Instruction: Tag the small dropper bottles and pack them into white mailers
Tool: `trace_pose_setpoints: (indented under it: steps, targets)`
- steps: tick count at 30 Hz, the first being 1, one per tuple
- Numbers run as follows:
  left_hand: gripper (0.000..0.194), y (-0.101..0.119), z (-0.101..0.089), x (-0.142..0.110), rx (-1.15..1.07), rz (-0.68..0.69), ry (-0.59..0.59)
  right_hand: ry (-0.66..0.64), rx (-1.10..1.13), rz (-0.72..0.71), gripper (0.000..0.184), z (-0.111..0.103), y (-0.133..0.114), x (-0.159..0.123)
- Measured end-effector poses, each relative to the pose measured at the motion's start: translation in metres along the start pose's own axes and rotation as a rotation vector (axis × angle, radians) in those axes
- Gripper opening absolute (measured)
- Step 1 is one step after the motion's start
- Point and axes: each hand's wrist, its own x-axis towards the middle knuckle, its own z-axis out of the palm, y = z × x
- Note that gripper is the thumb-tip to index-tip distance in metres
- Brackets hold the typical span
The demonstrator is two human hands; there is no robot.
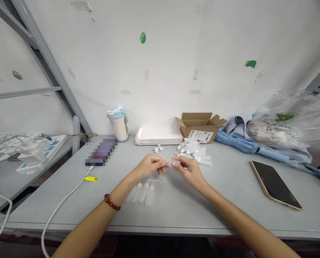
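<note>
My left hand (150, 166) and my right hand (189, 172) meet over the middle of the table, both closed. Between their fingertips lies a small translucent plastic bottle (175, 161), held sideways. My right thumb and fingers grip its body, while my left fingers pinch the other end, which they partly hide. Below my left wrist, several similar bottles (149, 195) with thin strings at their tops lie side by side. Just beyond my right hand is a loose heap of white and clear bottles (193, 148). A few white caps (158, 148) sit beyond my left hand.
At the back stand a cream cup with a blue lid (118, 123), a stack of white envelopes (160, 136) and an open cardboard box (200, 125). A phone (275, 184) and folded blue umbrella (237, 141) lie right. A cabled, pixelated device (101, 152) lies left.
</note>
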Motion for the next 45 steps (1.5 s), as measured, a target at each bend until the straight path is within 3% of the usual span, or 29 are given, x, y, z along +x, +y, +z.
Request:
trace_pose_setpoints:
  steps: [4,9,14,19,33,39,45]
  targets:
    - [0.036,0.004,0.001,-0.002,0.105,0.038,0.008,-0.086,0.114,0.112,0.027,-0.002,0.004,0.004]
    - [0.034,0.006,0.004,-0.005,0.279,0.095,0.022,-0.111,0.158,0.137,0.041,-0.001,0.010,0.007]
    - [0.034,0.002,0.002,-0.002,0.225,0.098,0.039,-0.035,0.134,0.125,0.031,0.003,0.010,0.003]
    - [0.044,0.002,0.001,0.000,0.100,0.016,0.008,0.015,0.089,0.079,0.032,0.006,0.005,-0.001]
    - [0.039,0.004,0.002,0.000,-0.094,-0.043,0.095,0.040,-0.189,-0.198,0.029,0.006,0.007,-0.005]
    - [0.038,0.008,0.004,-0.003,0.051,0.084,0.084,0.003,-0.098,-0.092,0.031,0.001,0.003,-0.003]
    - [0.032,0.011,0.005,-0.005,0.213,0.132,0.085,-0.045,0.195,0.093,0.037,0.001,0.008,0.001]
